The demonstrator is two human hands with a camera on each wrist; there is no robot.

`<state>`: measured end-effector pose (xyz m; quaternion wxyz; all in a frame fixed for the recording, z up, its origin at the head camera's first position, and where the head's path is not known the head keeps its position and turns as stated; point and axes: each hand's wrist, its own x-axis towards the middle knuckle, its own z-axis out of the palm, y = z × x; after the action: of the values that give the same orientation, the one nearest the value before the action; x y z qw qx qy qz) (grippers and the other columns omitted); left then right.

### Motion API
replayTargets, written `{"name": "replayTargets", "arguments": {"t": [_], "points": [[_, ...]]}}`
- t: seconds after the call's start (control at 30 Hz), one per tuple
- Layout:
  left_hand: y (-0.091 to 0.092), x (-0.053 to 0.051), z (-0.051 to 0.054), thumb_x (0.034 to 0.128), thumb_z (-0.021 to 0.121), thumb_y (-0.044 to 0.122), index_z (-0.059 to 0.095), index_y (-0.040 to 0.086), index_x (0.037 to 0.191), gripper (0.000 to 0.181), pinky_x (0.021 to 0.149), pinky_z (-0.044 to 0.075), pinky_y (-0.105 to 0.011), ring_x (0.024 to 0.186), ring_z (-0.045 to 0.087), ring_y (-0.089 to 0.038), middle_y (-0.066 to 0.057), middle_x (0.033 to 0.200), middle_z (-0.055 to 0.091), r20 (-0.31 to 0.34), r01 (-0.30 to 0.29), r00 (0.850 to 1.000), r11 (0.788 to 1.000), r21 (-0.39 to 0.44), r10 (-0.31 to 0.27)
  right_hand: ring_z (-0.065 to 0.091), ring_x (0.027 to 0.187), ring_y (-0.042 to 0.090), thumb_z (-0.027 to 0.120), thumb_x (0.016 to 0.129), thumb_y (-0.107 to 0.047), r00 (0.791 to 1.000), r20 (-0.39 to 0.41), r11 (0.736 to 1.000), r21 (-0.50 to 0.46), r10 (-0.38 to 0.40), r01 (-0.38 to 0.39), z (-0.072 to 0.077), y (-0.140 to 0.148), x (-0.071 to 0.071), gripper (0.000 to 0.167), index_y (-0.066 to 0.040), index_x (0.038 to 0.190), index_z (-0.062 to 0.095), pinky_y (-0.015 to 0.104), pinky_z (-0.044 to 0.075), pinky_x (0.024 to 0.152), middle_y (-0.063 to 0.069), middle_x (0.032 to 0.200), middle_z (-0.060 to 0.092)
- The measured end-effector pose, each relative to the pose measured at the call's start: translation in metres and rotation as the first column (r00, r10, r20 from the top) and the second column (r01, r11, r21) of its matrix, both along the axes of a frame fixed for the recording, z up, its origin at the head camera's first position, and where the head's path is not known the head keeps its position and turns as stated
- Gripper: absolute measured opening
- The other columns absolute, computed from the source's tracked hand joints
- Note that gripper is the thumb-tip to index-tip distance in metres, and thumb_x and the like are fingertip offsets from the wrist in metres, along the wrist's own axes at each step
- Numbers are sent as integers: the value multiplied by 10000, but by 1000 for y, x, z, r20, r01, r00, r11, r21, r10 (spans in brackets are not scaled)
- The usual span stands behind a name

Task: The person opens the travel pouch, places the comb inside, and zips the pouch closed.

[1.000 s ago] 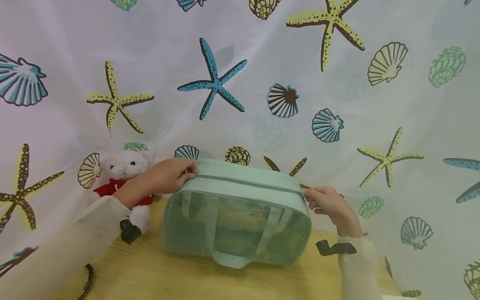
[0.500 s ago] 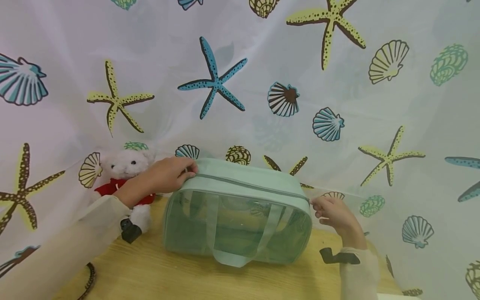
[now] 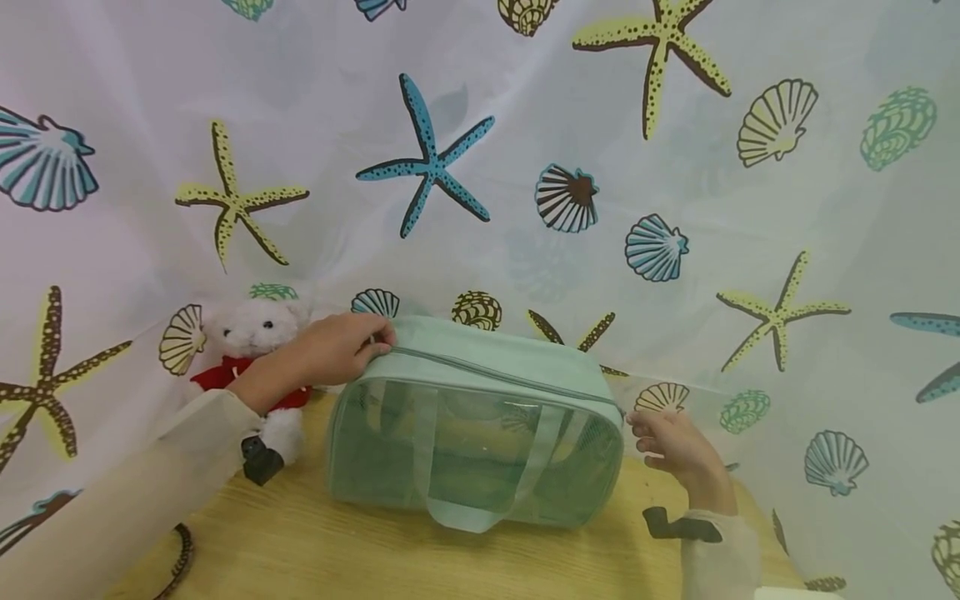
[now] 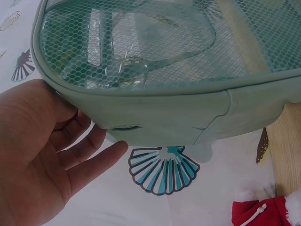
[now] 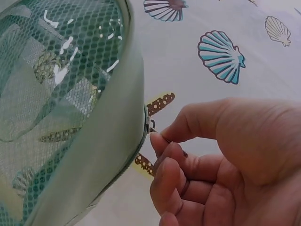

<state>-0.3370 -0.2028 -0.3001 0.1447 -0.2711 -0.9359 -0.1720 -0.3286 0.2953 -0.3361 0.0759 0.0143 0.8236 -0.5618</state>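
A pale green travel bag [image 3: 502,337] with see-through mesh-like panels stands upright on the wooden table, its strap handle [image 3: 461,517] hanging down the front. My left hand [image 3: 337,348] grips the bag's top left end beside the zipper [image 3: 487,372]. In the left wrist view, the left thumb and some fingers lie against the bag's end, with part of the grip hidden. At the right end, my right hand [image 3: 678,446] pinches the zipper pull [image 5: 151,126] between thumb and index finger. The slider sits partway down the bag's end in the right wrist view.
A white teddy bear [image 3: 258,329] in a red top sits left of the bag, partly behind my left forearm. A curtain [image 3: 480,192] printed with shells and starfish hangs behind and along the sides. The wooden table [image 3: 420,567] extends in front.
My right hand has moved right and downward with the zipper pull, from the bag's top edge round onto its right end. The left hand has kept its place.
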Motion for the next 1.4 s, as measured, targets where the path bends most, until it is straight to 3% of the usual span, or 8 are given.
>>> {"name": "replayTargets", "arguments": {"t": [0.1,0.37,0.73,0.93,1.03,1.2,1.27,1.4], "points": [[0,1,2,1046,594,159,662,133,1069,76,746,528,-361,833,597,-161,-58,1058,714,-2,-4,1000,1000,2,4,525,689,47,561,1049,-318,1000,25,1000,-27,14,-14,-6,3,0,223,-120,1056,665,264,485,661,-97,843,575],[2,4,3,1029,625,157,672,133,1057,59,744,538,-351,836,601,-157,-47,1035,715,11,-4,1000,1000,27,4,533,681,56,544,1055,-275,995,71,991,-118,71,-62,-18,6,0,146,-188,974,629,276,455,662,-118,805,585],[3,3,2,1031,619,157,668,135,1060,61,746,536,-354,830,589,-168,-51,1044,712,18,-13,1000,999,30,13,540,688,57,539,1057,-273,994,86,988,-145,61,-48,-28,14,-3,157,-175,994,644,281,452,669,-109,851,579],[1,2,2,1038,609,161,658,129,1075,69,751,538,-355,828,587,-163,-50,1047,703,10,-8,1000,1000,26,8,541,732,57,522,1066,-293,991,95,983,-166,97,-80,-35,18,-4,169,-206,999,651,286,449,697,-114,893,563],[1,3,3,1040,604,160,654,128,1075,68,749,533,-360,827,587,-165,-51,1046,702,-6,-5,1000,1000,26,5,534,723,49,535,1054,-304,994,87,989,-138,70,-58,-38,18,-4,193,-145,1091,639,282,448,693,-93,918,549],[1,6,5,1039,605,153,655,124,1075,68,758,531,-358,835,584,-171,-51,1044,700,4,-18,1000,1000,21,18,549,783,68,532,1049,-275,992,113,997,-59,47,-41,-56,17,-2,430,25,1356,506,286,456,708,49,1195,532],[1,7,5,1036,608,148,658,121,1071,67,759,530,-354,837,582,-173,-55,1042,700,16,-19,1000,999,26,18,556,822,88,531,1044,-258,988,138,997,-47,66,-60,-65,16,-1,365,16,1285,539,293,454,720,67,1233,514],[1,8,5,1031,616,145,661,119,1064,62,748,521,-347,831,578,-173,-55,1032,700,22,-5,1000,999,41,4,568,805,94,556,1024,-266,980,171,994,-62,100,-91,-75,14,-4,179,-149,917,639,285,446,694,-21,1061,604]]}}
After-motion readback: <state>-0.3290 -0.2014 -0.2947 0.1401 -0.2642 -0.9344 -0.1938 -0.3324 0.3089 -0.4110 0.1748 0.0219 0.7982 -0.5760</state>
